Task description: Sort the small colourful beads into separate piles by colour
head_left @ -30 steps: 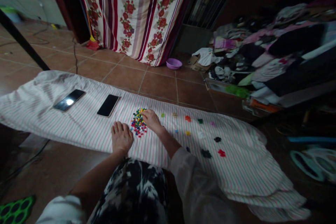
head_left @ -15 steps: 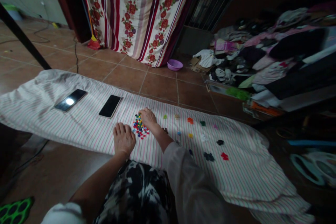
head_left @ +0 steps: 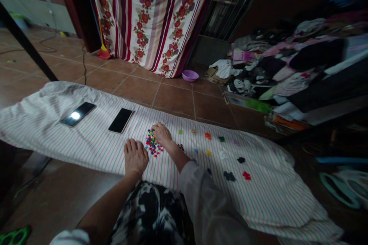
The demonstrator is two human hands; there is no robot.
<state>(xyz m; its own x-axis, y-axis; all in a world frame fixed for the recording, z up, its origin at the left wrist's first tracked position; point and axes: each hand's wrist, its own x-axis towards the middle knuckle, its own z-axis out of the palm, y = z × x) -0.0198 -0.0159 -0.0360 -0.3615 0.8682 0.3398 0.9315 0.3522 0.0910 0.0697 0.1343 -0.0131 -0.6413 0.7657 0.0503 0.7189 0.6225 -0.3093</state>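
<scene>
The mixed pile of small coloured pieces (head_left: 155,147) lies loose on the striped cloth (head_left: 276,195), between the two hands; the left hand (head_left: 136,157) rests flat, spread and gripping nothing, just beside it, so a sideways slip could scatter the near pieces; the right hand (head_left: 162,134) has its curled fingertips at the pile's far edge, and whether they pinch a piece I cannot tell; the grey sleeve (head_left: 201,195) sits close by the dark blue cluster (head_left: 209,171) and could drag it; dim light could make the black cluster (head_left: 240,160) and dark grey cluster (head_left: 229,176) easy to confuse.
</scene>
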